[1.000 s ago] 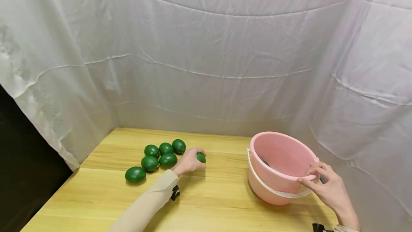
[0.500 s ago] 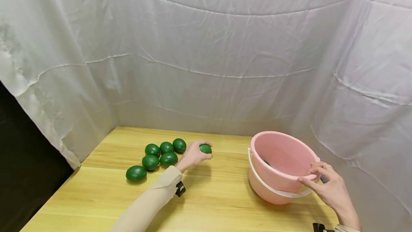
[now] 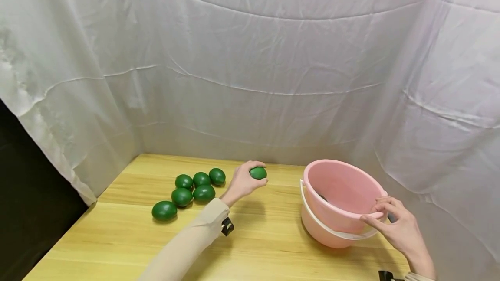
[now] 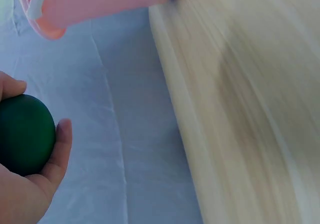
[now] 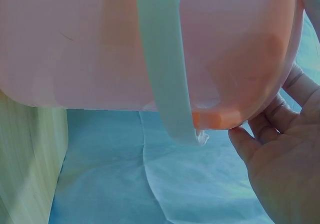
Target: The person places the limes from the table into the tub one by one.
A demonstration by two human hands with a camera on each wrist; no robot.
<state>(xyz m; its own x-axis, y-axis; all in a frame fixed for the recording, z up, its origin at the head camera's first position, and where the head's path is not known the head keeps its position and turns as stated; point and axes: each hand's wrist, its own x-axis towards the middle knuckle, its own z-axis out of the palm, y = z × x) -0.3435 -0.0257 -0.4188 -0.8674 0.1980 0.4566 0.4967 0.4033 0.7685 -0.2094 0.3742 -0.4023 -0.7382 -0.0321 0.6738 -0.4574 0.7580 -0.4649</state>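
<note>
My left hand [image 3: 243, 182] holds a glossy dark green avocado [image 3: 258, 173] between thumb and fingers, raised above the table. In the left wrist view the same avocado [image 4: 26, 135] sits in the curve of the fingers. At the right, my right hand [image 3: 399, 224] pinches the rim of a pink bucket [image 3: 332, 229] with a white handle [image 3: 337, 233]. A sliver of something dark [image 3: 322, 197] shows inside the bucket; most of its inside is hidden by the near wall. In the right wrist view the fingers meet the edge of the bucket [image 5: 225, 58].
Several more green avocados [image 3: 182, 197] lie grouped on the left of the wooden table [image 3: 269, 246], one a little nearer at the front left [image 3: 164, 211]. White cloth [image 3: 250, 73] hangs behind and at both sides. A black area [image 3: 31, 203] lies beyond the table's left edge.
My left hand has lifted the avocado off the table and moved it up and to the right. The right hand and the bucket have stayed in place.
</note>
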